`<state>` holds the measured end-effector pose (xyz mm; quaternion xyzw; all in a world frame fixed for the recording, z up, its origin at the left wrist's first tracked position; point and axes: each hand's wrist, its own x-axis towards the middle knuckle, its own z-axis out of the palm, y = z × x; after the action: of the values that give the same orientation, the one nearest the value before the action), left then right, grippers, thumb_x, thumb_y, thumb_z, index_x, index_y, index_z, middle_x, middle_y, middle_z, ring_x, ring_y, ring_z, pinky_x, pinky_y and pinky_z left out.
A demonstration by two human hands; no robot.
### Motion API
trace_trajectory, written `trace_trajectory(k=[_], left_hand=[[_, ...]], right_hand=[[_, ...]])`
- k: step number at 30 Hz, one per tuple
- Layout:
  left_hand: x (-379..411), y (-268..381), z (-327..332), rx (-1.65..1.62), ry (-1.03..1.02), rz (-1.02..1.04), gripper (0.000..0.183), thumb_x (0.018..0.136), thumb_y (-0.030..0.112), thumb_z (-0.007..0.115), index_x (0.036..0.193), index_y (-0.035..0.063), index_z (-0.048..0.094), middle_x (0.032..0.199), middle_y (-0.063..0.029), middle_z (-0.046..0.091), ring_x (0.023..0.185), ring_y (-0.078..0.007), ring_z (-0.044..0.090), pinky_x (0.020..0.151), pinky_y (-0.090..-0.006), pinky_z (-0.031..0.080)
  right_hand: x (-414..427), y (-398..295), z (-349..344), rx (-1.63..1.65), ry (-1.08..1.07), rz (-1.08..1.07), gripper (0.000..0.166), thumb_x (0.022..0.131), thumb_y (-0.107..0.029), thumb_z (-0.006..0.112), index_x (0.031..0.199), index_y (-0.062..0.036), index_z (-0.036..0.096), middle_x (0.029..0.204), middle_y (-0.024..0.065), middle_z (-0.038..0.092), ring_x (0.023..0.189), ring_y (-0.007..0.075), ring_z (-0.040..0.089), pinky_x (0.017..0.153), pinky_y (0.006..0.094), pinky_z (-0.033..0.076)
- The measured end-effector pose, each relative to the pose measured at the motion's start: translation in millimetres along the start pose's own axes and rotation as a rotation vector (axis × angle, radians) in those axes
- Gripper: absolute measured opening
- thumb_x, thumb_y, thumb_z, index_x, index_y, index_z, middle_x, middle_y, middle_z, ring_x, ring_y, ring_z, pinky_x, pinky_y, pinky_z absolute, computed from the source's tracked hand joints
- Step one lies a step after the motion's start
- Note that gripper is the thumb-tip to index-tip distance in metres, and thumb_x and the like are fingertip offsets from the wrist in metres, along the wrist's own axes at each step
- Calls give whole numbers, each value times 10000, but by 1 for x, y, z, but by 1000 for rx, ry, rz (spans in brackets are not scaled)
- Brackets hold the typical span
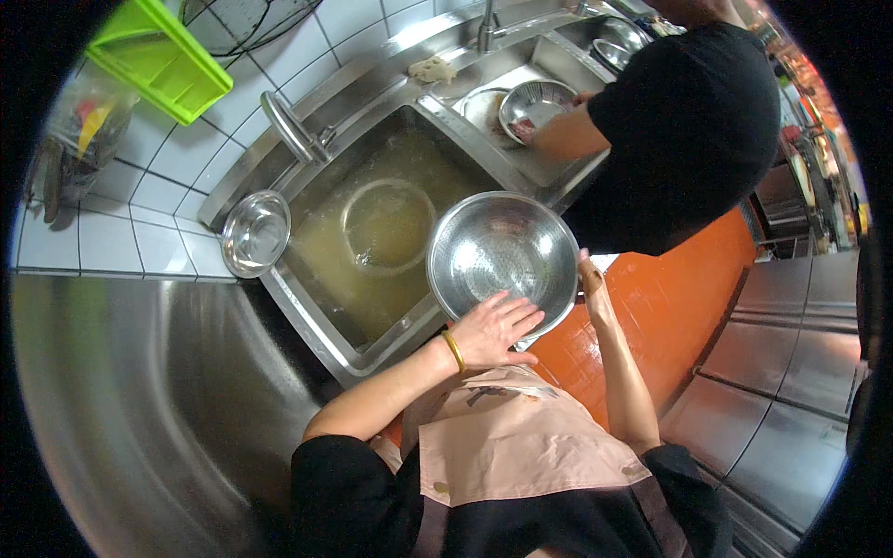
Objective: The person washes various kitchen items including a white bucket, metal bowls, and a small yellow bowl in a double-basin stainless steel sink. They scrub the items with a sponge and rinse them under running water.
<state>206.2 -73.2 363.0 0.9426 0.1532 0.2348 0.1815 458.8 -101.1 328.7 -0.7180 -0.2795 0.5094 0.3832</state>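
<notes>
A perforated stainless steel colander (499, 244) is tilted over the near right edge of a sink of cloudy water (411, 279). My right hand (593, 275) grips its right rim. My left hand (495, 328), with a gold-coloured bangle at the wrist, lies spread over the near part of the colander, fingers apart; whether it bears any weight I cannot tell. A round rim shows in the water, its object partly hidden. At the sink's left corner stands a shiny metal bowl (256, 234), tilted.
At the right, a co-worker in a black shirt (691, 139) holds another colander (534, 104) over the neighbouring basin. A faucet (289, 129) rises behind my sink. A cloth (432, 70) lies on the ledge. A green plastic container (164, 59) is at upper left, metal cabinets (767, 390) at right.
</notes>
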Motion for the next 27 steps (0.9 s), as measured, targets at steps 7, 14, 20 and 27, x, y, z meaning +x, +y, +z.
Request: trace_trajectory(k=[7, 14, 20, 27], left_hand=[[-108, -229, 45, -34, 909, -1177, 507, 857, 103, 599, 1332, 18, 441, 1355, -199, 469, 1306, -338, 387, 1103, -407, 296], [-246, -298, 193, -1206, 746, -2129, 584, 876, 364, 624, 1345, 42, 492, 1365, -143, 511, 1220, -315, 504, 976, -436, 404], [-180, -304, 110, -198, 923, -1623, 249, 731, 136, 628, 949, 19, 656, 881, -193, 689, 836, -369, 665, 728, -435, 499], [-134, -189, -70, 421, 271, -1084, 82, 774, 118, 618, 770, 59, 561, 705, -155, 625, 651, -375, 619, 588, -479, 489]], right_hand=[[4, 15, 19, -295, 100, -184, 373, 863, -40, 588, 1224, 1, 506, 958, 106, 640, 860, 177, 599, 709, 339, 503], [-7, 2, 33, -313, 99, -210, 507, 844, -47, 546, 1328, -17, 397, 969, 130, 618, 736, 205, 610, 603, 340, 513], [4, 17, 25, -314, 90, -195, 463, 829, -43, 556, 1275, -13, 433, 959, 151, 643, 768, 224, 621, 691, 370, 509], [-1, 4, 33, -309, 89, -195, 421, 845, -80, 572, 1237, 7, 446, 913, 182, 653, 721, 248, 638, 642, 390, 510]])
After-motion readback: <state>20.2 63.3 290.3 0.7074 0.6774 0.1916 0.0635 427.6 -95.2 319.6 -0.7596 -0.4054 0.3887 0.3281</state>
